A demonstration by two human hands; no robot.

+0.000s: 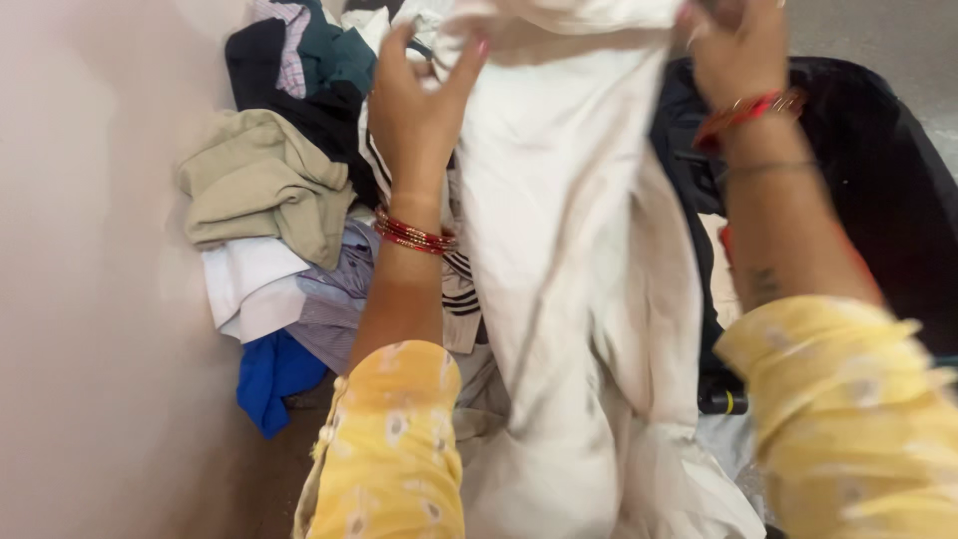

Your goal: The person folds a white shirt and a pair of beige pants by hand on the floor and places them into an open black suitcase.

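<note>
A long cream-white garment (569,260) hangs down the middle of the view. My left hand (414,105) pinches its upper left edge, fingers closed on the cloth. My right hand (733,55) grips its upper right edge near the top of the frame. Both wrists wear red bangles, and both arms are in yellow patterned sleeves. The garment's lower part drapes down between my arms and hides what lies under it.
A heap of clothes lies at the left: a beige garment (264,185), white cloth (249,284), a blue piece (269,374), dark and checked items (299,60). A black bag (878,170) sits at the right. A pale wall (90,269) runs along the left.
</note>
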